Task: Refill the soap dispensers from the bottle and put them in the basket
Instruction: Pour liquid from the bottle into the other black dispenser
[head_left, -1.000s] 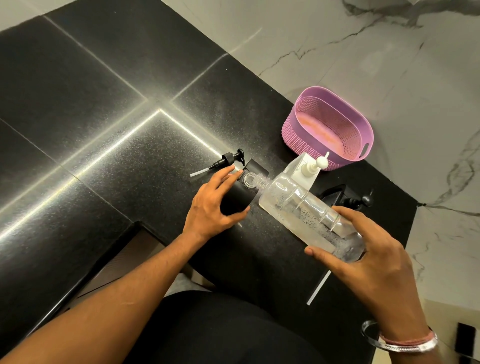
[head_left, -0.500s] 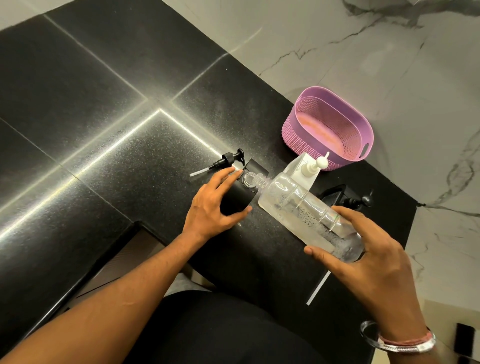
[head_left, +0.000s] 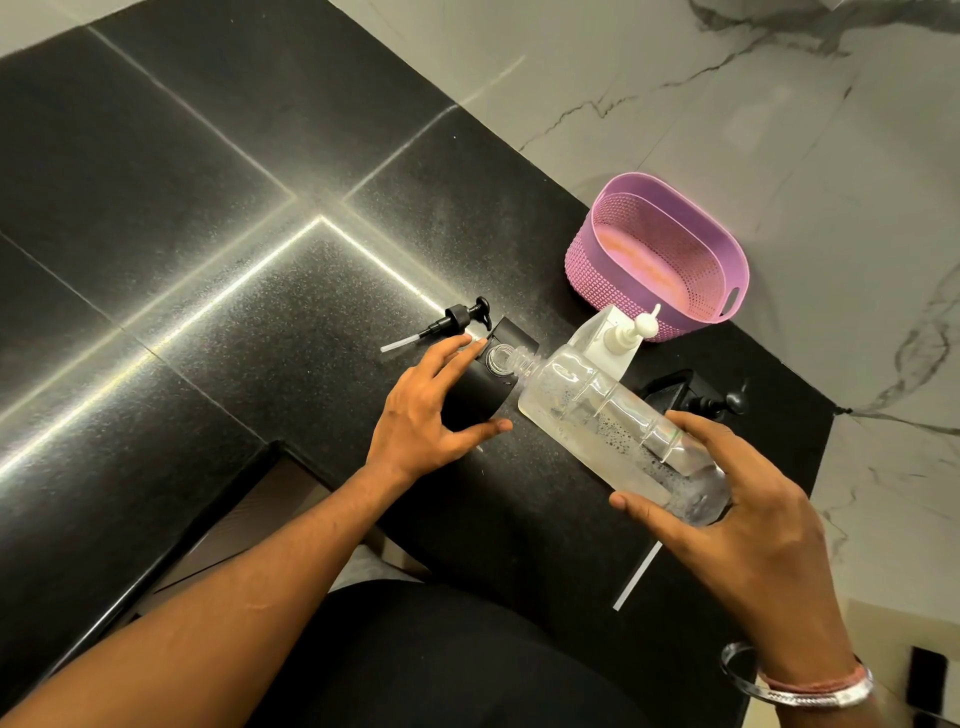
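Observation:
My left hand (head_left: 423, 410) grips a black square soap dispenser (head_left: 480, 387) standing on the dark counter, its round mouth uncovered. My right hand (head_left: 727, 514) holds the base of a clear plastic bottle (head_left: 597, 415), tipped so its neck meets the dispenser's mouth. Clear liquid with bubbles sits inside the bottle. The black pump head (head_left: 457, 319) with its white tube lies on the counter just beyond my left fingers. A white dispenser (head_left: 615, 338) with its pump on stands behind the bottle. A second black dispenser (head_left: 696, 395) is partly hidden behind the bottle.
A pink perforated basket (head_left: 727, 270) sits at the counter's far right corner against the marble wall. A white straw-like tube (head_left: 636, 577) lies on the counter near my right wrist. The counter's front edge drops off below my left forearm.
The bottle's base has lifted slightly in my right hand. My left hand and the black dispenser have stayed put.

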